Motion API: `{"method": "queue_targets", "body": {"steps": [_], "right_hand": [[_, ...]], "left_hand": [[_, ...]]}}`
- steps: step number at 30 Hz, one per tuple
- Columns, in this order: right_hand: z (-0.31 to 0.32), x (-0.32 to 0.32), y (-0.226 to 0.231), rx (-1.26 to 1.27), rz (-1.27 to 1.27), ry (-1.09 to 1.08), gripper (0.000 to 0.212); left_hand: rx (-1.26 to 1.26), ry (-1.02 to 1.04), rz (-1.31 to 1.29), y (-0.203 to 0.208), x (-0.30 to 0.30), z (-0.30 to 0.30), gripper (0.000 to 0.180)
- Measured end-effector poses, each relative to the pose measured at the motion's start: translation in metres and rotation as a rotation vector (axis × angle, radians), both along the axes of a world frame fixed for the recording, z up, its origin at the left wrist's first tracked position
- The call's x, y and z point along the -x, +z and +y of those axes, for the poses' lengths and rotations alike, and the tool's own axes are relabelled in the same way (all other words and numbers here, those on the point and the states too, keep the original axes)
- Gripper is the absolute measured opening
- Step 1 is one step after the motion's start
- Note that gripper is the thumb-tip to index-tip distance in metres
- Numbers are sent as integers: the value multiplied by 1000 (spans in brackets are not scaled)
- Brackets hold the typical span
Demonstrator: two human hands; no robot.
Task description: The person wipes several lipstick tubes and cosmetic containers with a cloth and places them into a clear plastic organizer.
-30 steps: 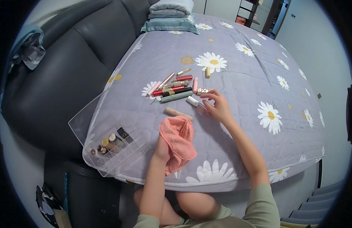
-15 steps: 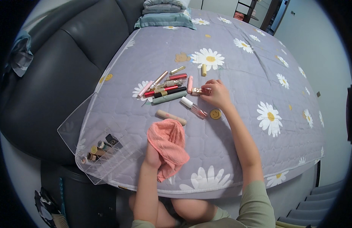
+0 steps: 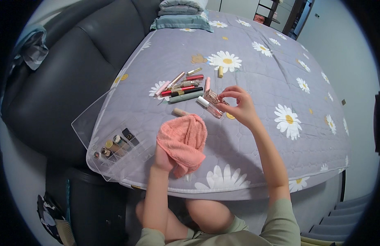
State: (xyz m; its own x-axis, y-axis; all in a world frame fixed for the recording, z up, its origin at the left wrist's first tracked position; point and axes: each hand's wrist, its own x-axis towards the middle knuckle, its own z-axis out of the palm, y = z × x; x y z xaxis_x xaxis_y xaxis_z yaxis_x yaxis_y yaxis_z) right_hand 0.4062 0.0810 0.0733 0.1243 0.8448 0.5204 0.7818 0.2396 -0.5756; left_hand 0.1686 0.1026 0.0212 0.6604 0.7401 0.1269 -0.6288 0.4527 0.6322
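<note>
A coral cloth (image 3: pixel 183 141) is being clutched by the left hand (image 3: pixel 163 159), a cosmetic tube (image 3: pixel 213 96) pinched by the right hand (image 3: pixel 241 107), farther right.

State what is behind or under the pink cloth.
The beige tube shows its left end beyond the cloth; the rest is covered. The left hand reaches under, its fingers hidden.
</note>
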Motion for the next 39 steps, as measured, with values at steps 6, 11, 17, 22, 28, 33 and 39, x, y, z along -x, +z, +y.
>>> {"method": "queue_targets", "body": {"steps": [6,11,17,22,28,33,39], "right_hand": [[-48,51,34,73,132,124,22],[-70,96,38,-10,161,258,24],[-83,148,25,-37,212,319,27],[-82,190,14,-118,300,365,28],[-78,236,6,-190,168,336,26],[-66,247,-7,-325,82,362,23],[-51,270,-25,-22,427,597,33]], "left_hand": [[-208,31,113,45,42,-23,49],[-248,70,131,51,58,-41,54],[-332,-7,11,65,80,-74,55],[-277,87,42,44,112,-92,55],[-36,405,-19,33,126,-93,39],[13,534,-33,35,155,-87,35],[-54,534,117,16,188,-80,25]]}}
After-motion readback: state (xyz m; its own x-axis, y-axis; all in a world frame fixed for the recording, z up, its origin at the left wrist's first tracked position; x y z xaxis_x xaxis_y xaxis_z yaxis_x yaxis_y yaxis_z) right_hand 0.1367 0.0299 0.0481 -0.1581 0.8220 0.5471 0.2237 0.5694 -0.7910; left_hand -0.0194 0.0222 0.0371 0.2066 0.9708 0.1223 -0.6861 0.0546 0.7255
